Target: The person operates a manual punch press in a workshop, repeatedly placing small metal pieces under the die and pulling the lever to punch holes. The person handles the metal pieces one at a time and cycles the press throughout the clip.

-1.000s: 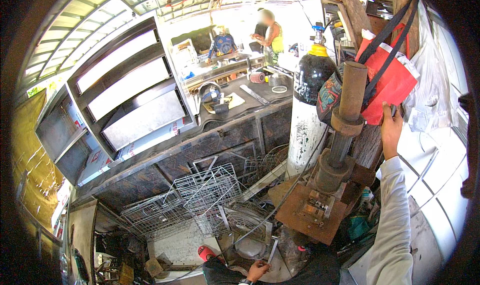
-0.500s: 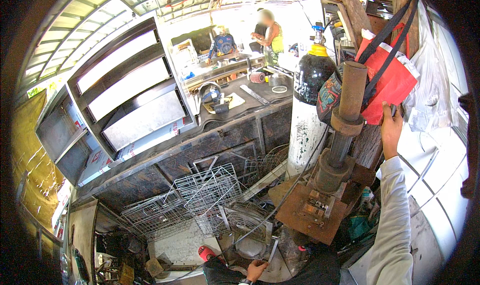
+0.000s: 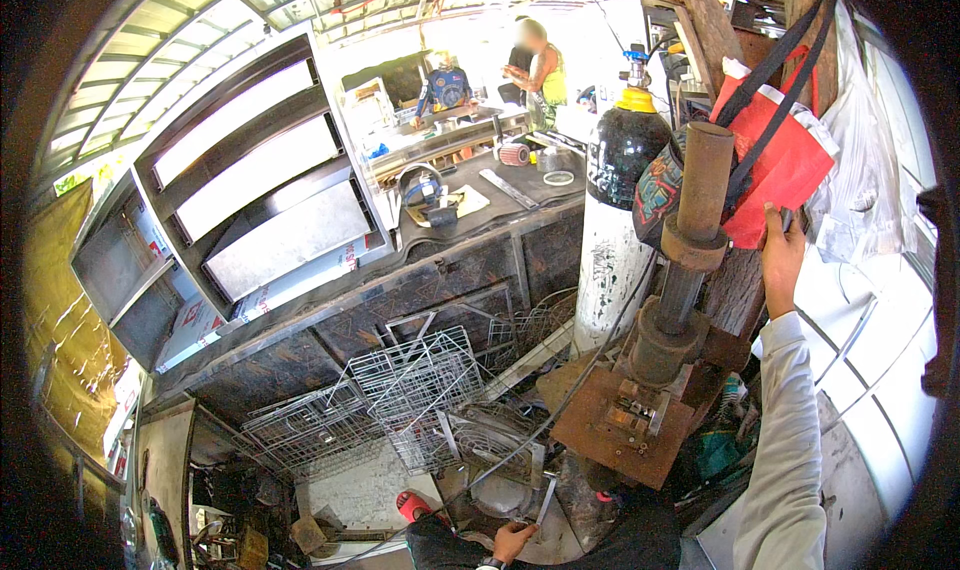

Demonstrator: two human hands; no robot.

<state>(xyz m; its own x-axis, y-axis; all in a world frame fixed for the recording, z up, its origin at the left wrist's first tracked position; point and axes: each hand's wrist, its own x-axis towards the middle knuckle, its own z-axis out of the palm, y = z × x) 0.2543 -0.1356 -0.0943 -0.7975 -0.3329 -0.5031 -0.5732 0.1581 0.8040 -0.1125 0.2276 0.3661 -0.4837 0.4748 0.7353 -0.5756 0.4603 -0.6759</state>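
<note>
My left hand (image 3: pixel 511 541) is low in the middle, closed around the lower end of a narrow flat metal strip (image 3: pixel 546 500) that points upward. My right arm reaches up along the right side. At its end, my right hand (image 3: pixel 782 260) has curled fingers at the lower edge of a red bag (image 3: pixel 775 175); what they grip is partly hidden. Left of that hand stands a rusty press-like machine with a thick upright cylinder (image 3: pixel 706 175). Its rusty square plate (image 3: pixel 610 428) carries a small metal fixture (image 3: pixel 634 408) below the ram.
A tall gas cylinder (image 3: pixel 605 270) stands behind the machine. Wire racks (image 3: pixel 420 385) lean against a dark workbench (image 3: pixel 430 275) bearing a metal cabinet frame (image 3: pixel 255 170) and tools. A cable crosses before the plate. Two people (image 3: pixel 445 90) (image 3: pixel 545 75) are at the back.
</note>
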